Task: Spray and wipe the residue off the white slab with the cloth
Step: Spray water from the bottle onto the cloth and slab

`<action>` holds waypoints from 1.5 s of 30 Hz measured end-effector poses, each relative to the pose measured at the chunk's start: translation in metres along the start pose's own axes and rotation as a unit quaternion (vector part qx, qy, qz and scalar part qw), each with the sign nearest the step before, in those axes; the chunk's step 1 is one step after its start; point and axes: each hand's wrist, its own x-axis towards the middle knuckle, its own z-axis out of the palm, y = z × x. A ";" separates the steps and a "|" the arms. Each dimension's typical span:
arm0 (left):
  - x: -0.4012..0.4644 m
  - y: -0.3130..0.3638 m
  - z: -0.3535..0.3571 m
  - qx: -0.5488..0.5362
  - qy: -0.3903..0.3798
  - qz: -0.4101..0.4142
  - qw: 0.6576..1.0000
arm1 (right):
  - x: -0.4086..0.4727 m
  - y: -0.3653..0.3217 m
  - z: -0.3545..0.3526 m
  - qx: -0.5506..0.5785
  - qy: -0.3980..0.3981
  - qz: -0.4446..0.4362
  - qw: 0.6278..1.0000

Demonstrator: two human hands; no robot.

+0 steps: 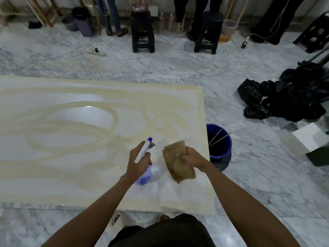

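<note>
The white slab (74, 122) lies flat on the floor, streaked with wide loops of yellowish-tan residue. My left hand (138, 160) grips a spray bottle (143, 152) with a white head, blue nozzle tip and blue translucent body, its nozzle pointing away over the slab's near right part. Beside it, my right hand (193, 157) holds a folded brown cloth (178, 162) pressed against the slab near its right edge. The patch under both hands looks paler than the rest.
A blue bucket (219, 148) with sticks in it stands just off the slab's right edge. Black plastic bags (284, 98) are heaped at right, with a white box (309, 138) nearby. Dark stools (142, 31), standing people's legs, cables and a power strip (96, 52) line the far side.
</note>
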 end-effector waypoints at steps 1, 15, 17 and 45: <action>0.004 0.006 -0.003 -0.002 -0.014 -0.009 1.000 | -0.003 -0.010 -0.007 0.115 0.008 0.020 0.993; 0.056 0.104 -0.031 0.086 -0.158 -0.048 0.982 | 0.005 -0.114 -0.017 0.562 0.033 -0.059 0.824; 0.061 0.106 -0.033 0.111 -0.157 -0.044 0.980 | 0.007 -0.119 -0.012 0.558 0.025 -0.063 0.827; 0.083 0.120 -0.023 0.162 -0.131 -0.109 0.972 | 0.029 -0.116 -0.008 0.584 0.028 -0.021 0.811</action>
